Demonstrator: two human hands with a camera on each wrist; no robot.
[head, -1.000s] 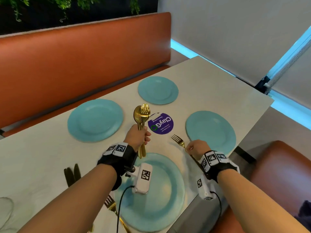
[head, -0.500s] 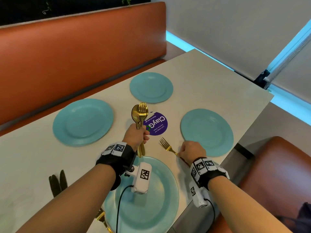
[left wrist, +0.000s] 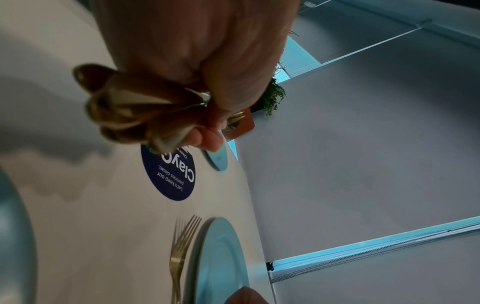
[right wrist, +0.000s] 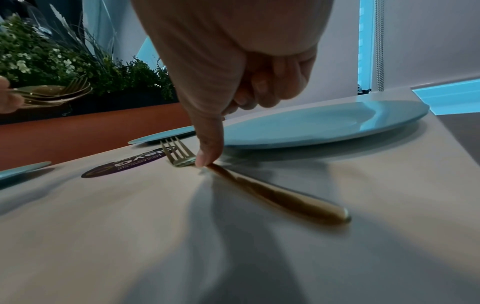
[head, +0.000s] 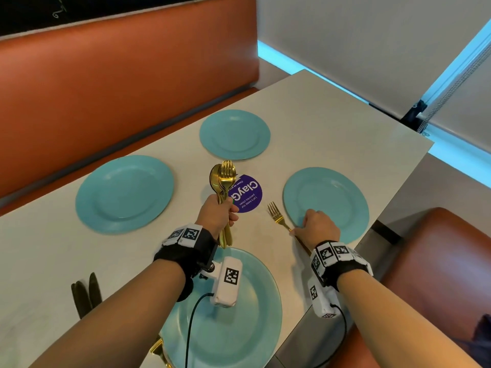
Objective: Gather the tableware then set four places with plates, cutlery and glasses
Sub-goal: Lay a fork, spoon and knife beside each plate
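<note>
Four teal plates lie on the pale table: left plate [head: 125, 193], far plate [head: 235, 134], right plate [head: 325, 203] and near plate [head: 239, 328]. My left hand [head: 219, 212] grips a bundle of gold spoons and forks [head: 223, 179] upright above the table's middle. A single gold fork [head: 276, 216] lies flat just left of the right plate. My right hand [head: 309, 224] is over its handle. In the right wrist view one straight digit [right wrist: 207, 144] presses on the fork [right wrist: 272, 191] at its neck; the other fingers are curled and off the fork.
A round purple sticker [head: 245, 193] marks the table's centre. Dark pieces [head: 85, 296] lie at the near left, and another gold fork [head: 159, 349] peeks out beside the near plate. An orange bench [head: 119, 75] runs behind; the table's right edge [head: 398, 208] drops to an orange seat [head: 438, 261].
My right hand has brought the single fork closer to the right plate's left rim and laid it flat. The left hand with the bundle has stayed put.
</note>
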